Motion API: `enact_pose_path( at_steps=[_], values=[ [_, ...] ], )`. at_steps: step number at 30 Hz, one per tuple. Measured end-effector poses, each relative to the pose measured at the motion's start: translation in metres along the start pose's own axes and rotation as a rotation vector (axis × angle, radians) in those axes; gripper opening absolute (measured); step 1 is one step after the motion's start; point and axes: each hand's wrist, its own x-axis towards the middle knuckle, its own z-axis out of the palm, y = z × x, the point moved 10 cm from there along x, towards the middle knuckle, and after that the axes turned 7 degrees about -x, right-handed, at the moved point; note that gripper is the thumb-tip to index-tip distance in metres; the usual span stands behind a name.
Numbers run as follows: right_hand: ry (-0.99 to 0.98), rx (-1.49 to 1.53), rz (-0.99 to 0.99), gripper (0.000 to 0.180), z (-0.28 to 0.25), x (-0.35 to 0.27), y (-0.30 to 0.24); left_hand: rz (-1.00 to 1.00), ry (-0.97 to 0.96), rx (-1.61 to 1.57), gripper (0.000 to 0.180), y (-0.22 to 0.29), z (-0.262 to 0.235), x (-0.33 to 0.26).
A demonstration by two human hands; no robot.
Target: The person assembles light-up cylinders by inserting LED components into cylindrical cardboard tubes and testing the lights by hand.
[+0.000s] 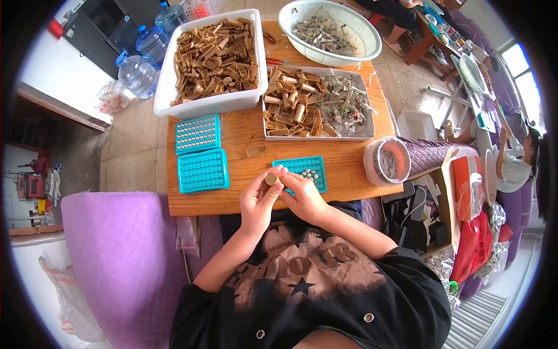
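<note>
Brown cylinder (271, 179) gets pinched by left hand (256, 196) and right hand (306, 198) near the teal tray (297, 162), probably so silver bits (314, 173) are handy.

left hand (256, 198) holds tan cylinder (271, 179); right hand (305, 198) close against it; teal tray (295, 163) beyond holds silver pieces (311, 174)

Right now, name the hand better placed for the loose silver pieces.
Probably the right hand: it is closer to the loose silver pieces and their turquoise tray, while the left hand sits farther left, gripping the tan piece.
</note>
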Motion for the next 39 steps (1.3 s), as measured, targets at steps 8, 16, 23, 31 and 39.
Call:
enact_pose_path(
  at_steps=[8,16,23,31,39],
  values=[
    [-0.037,0.111,-0.036,0.037,-0.022,0.011,0.01,0.085,-0.019,0.17,0.031,0.013,0.0,0.0],
    [-0.05,0.097,-0.105,0.038,-0.018,0.009,-0.026,0.172,0.043,0.482,0.036,0.005,0.001,-0.011],
    [-0.012,0.232,0.04,0.038,-0.014,0.002,-0.006,0.233,0.033,0.658,0.031,0.003,0.0,-0.008],
    [-0.269,0.671,0.409,0.026,-0.012,-0.01,0.026,-0.157,-0.091,-0.365,0.036,-0.008,0.011,-0.001],
    [0.09,0.067,-0.259,0.035,-0.047,-0.009,-0.028,0.019,-0.189,0.295,0.035,0.009,0.01,-0.003]
  ],
)
